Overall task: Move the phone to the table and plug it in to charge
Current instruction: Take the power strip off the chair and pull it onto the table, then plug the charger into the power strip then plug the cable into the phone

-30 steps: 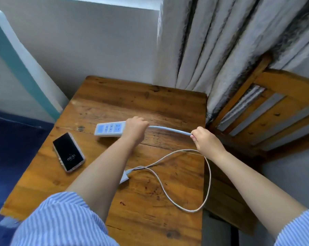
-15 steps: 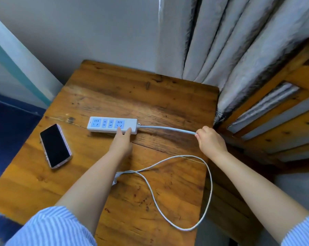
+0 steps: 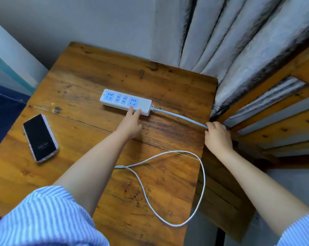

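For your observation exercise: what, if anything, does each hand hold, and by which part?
The right hand grips the power strip's cord near the table's right edge. The left hand holds nothing; its fingertips only touch the power strip.

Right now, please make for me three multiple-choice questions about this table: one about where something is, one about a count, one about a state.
1. Where does the phone lie on the table?
A. at the left side, away from the power strip
B. on top of the power strip
C. under the curtain

2. How many blue socket panels does the power strip show?
A. two
B. four
C. six

3. What does the right hand do?
A. rests flat on the phone
B. hangs free in the air
C. grips the thick strip cord at the table's right edge

Answers:
1 A: the phone lies alone near the left edge.
2 B: four blue panels sit in a row.
3 C: the fingers close around the cord, while the left hand touches the strip.
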`<state>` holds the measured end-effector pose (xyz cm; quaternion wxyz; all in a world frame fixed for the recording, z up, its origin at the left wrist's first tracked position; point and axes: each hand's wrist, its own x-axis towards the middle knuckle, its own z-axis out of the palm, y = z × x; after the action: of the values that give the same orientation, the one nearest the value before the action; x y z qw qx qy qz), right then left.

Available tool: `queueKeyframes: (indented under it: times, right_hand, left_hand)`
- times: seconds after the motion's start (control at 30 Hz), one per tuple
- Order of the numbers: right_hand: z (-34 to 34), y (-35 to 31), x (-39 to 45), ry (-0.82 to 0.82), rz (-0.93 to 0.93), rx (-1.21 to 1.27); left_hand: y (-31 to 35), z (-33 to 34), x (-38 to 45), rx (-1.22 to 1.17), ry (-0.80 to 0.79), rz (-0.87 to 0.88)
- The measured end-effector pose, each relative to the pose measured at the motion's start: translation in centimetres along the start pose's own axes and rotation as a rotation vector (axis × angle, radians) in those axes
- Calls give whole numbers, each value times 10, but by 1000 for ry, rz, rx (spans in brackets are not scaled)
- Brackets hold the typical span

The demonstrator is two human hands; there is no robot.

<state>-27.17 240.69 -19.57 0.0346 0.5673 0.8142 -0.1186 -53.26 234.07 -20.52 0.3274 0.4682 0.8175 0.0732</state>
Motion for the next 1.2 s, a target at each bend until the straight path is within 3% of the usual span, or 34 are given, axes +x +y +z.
queueKeyframes:
  times: [0.17, 0.4, 0.63, 0.83, 0.97, 1.2]
  right_hand:
    - [8, -58, -34, 140, -328, 122]
    - [41, -153, -89, 21, -579, 305]
    - [70, -197, -114, -129, -498, 250]
    - [75, -204, -119, -117, -450, 189]
    - [89, -232, -115, -278, -570, 102]
    - [92, -259, -102, -363, -589, 99]
  left_hand:
    - [-35, 2, -42, 4, 82, 52]
    - [-125, 3, -131, -30, 21, 57]
    - [-180, 24, -165, 7, 35, -91]
    - [-195, 28, -166, 31, 111, -91]
    - [-206, 28, -170, -108, 174, -234]
    - [-214, 14, -167, 14, 160, -239]
